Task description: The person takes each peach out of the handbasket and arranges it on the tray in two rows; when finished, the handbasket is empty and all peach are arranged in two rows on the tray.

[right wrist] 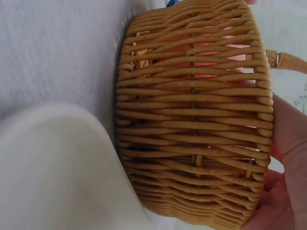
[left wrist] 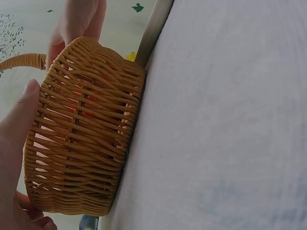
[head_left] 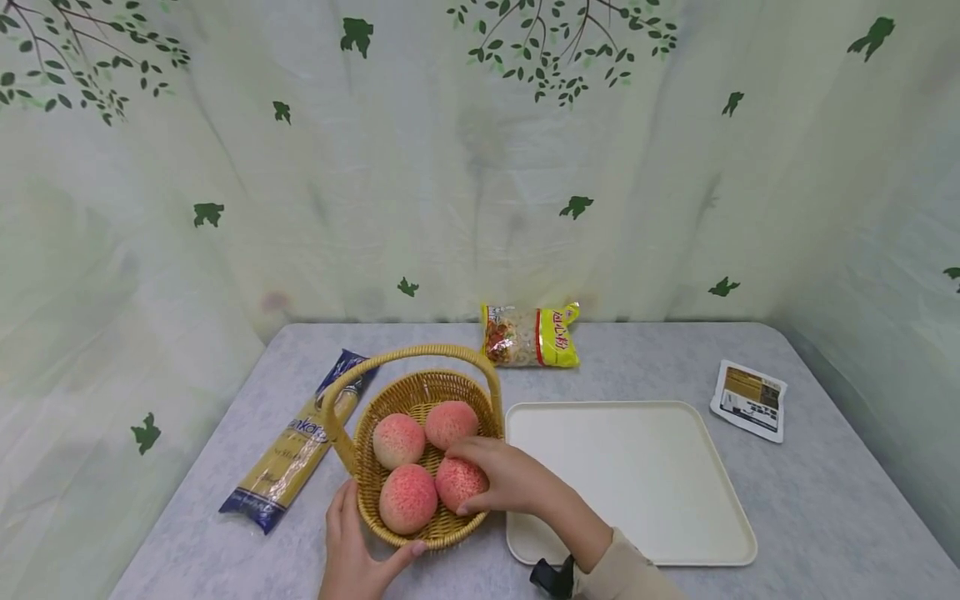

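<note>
Right fingers (head_left: 472, 451) partly hide the peach (head_left: 457, 483) they hold.

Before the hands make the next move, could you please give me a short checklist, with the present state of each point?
1. Right hand holds a peach: ok, it grips the one at the near right.
2. Left hand steadies the basket: ok, it holds the near-left side.
3. The basket stands upright on the table: ok.
4. The handle is out of the right hand's way: ok, the hand reaches in on its near side.
5. The tray is apart from the basket: cannot tell, their edges come very close.
</note>
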